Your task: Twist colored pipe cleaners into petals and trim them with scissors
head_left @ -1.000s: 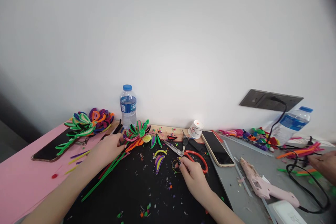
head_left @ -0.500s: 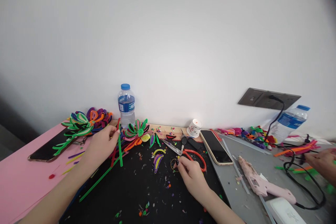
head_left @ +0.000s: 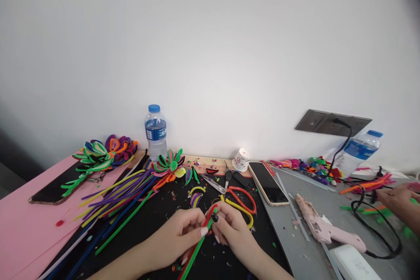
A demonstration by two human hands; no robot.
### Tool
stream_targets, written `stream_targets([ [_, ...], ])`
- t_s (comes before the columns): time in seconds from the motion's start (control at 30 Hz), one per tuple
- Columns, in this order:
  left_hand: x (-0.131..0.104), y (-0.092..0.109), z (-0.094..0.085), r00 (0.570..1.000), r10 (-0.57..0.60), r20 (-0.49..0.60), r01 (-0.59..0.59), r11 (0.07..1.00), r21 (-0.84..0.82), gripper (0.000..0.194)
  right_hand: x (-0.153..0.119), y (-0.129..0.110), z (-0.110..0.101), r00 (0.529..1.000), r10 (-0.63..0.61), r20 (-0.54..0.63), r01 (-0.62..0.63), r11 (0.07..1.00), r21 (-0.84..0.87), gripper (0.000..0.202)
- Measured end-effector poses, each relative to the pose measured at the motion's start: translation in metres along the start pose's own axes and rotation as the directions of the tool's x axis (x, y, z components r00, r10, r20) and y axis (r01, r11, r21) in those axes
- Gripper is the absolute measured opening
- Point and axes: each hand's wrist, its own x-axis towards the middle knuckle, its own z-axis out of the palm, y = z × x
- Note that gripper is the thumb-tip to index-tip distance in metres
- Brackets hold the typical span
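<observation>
Over the black mat (head_left: 154,236), my left hand (head_left: 177,238) pinches a green pipe cleaner (head_left: 196,253) and a red pipe cleaner (head_left: 186,267), held side by side at a slant. My right hand (head_left: 238,234) meets it and pinches the upper ends of the same two stems between thumb and finger. Just beyond the hands lie scissors (head_left: 226,190) with one red and one yellow handle. A small purple and yellow pipe-cleaner shape (head_left: 196,200) sits behind the left fingers. Farther left, a bundle of pipe cleaners (head_left: 121,194) in several colours is spread out.
Pipe-cleaner flowers (head_left: 105,153) rest by a dark phone (head_left: 54,186) at left. A water bottle (head_left: 155,133) and a paper cup (head_left: 241,159) stand by the wall. Right are another phone (head_left: 269,183), a pink glue gun (head_left: 328,227), its cord and another person's hand (head_left: 397,199).
My left hand has brought the red and green pipe cleaners from the bundle to the front middle. My right hand has moved slightly nearer and now grips them too.
</observation>
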Motion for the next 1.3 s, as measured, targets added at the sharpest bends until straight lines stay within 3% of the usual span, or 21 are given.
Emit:
stream_targets([
  [0.13,0.005,-0.016,0.013,0.999,-0.022,0.040,0.020,0.999,0.042,0.025,0.005,0.004,0.004,0.991,0.130,-0.043,-0.121,0.976,0.180,0.023],
  [0.33,0.012,-0.034,0.012,0.998,-0.008,-0.065,0.006,0.999,-0.042,0.030,0.009,0.000,0.003,0.968,0.205,-0.144,-0.162,0.951,0.263,0.017],
  [0.77,0.009,-0.029,0.015,0.995,-0.035,-0.096,0.043,0.996,0.078,0.035,0.011,0.004,-0.001,0.962,0.213,-0.171,-0.143,0.927,0.348,0.021],
  [1.0,0.010,-0.031,0.015,0.994,0.025,-0.111,-0.007,0.987,0.158,0.036,0.008,0.000,-0.001,0.970,0.211,-0.117,-0.149,0.906,0.397,0.016],
  [1.13,0.011,-0.033,0.014,0.986,-0.001,-0.164,0.028,0.986,0.166,0.044,0.008,-0.003,-0.002,0.969,0.225,-0.103,-0.160,0.888,0.431,0.012],
  [1.3,0.011,-0.033,0.013,0.988,0.022,-0.152,0.008,0.981,0.194,0.049,0.009,-0.003,-0.004,0.971,0.218,-0.098,-0.158,0.892,0.423,0.015],
])
